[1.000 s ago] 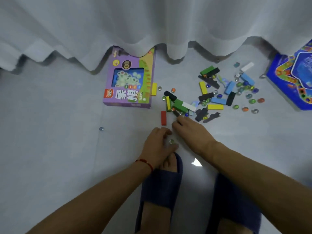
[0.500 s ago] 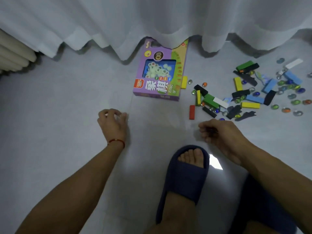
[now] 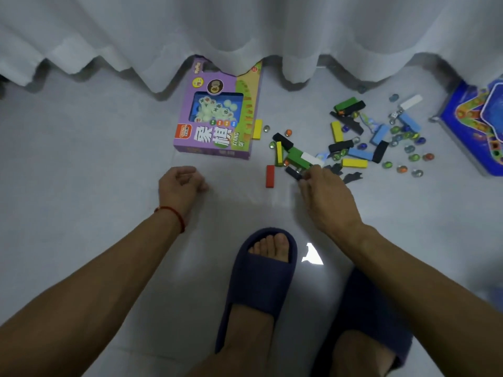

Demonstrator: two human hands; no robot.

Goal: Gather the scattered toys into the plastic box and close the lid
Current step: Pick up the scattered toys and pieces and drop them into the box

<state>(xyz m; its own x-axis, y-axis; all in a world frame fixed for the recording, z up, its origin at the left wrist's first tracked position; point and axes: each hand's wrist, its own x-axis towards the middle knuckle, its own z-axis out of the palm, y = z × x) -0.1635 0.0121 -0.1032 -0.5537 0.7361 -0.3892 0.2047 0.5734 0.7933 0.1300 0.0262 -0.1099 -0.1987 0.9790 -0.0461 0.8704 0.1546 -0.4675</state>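
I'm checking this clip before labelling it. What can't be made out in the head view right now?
- Left hand: fingers curl under, hiding whether it holds anything.
- Right hand: fingertips reach the black block; grip too small to judge.
- Blue board: cut off by the right edge and curtain.
- Plastic box: not in view.

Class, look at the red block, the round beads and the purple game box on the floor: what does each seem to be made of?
Red block: probably painted wood or plastic; flat matte colour, sharp edges.
Round beads: likely glass; translucent, with bright glints.
Purple game box: printed cardboard, with a clear, probably plastic, window showing pale pieces.
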